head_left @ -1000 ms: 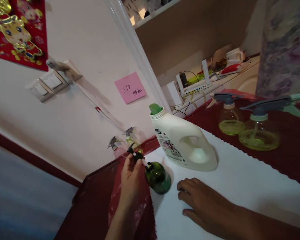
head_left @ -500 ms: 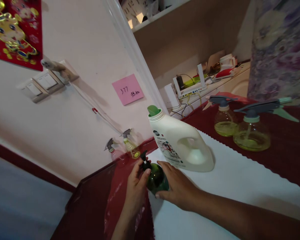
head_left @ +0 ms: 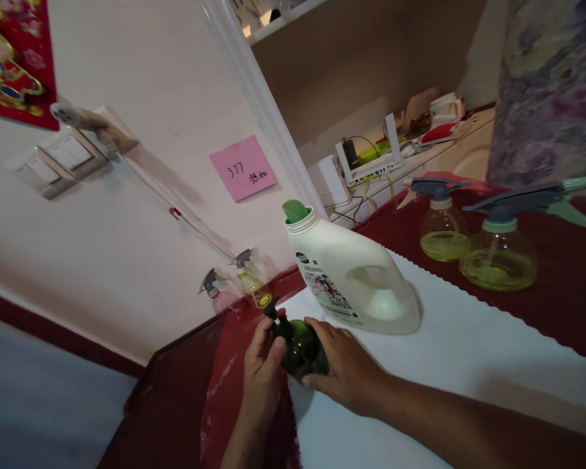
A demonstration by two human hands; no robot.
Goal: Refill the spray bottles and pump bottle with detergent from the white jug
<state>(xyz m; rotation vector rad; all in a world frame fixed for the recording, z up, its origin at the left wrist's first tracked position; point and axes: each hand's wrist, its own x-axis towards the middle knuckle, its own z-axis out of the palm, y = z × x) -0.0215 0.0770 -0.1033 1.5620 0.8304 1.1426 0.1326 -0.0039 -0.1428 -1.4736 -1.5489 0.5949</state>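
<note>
A small round dark green bottle (head_left: 300,352) stands at the near left edge of a white cloth (head_left: 459,352). A black pump head (head_left: 275,318) sits on its neck. My left hand (head_left: 262,368) pinches the pump head at the bottle's top. My right hand (head_left: 344,366) wraps round the bottle's right side. Just behind stands a white detergent jug (head_left: 354,273) with a handle and a green spout.
Two clear spray bottles with yellow liquid (head_left: 499,251) stand on the red cloth at the right. Two small spray bottles (head_left: 247,280) stand against the wall, under a pink note (head_left: 243,168). A red plastic sheet (head_left: 234,391) hangs by my left arm. A cluttered counter lies behind.
My left hand lowered the pump head onto the green bottle's neck. My right hand left the white cloth and closed round the bottle.
</note>
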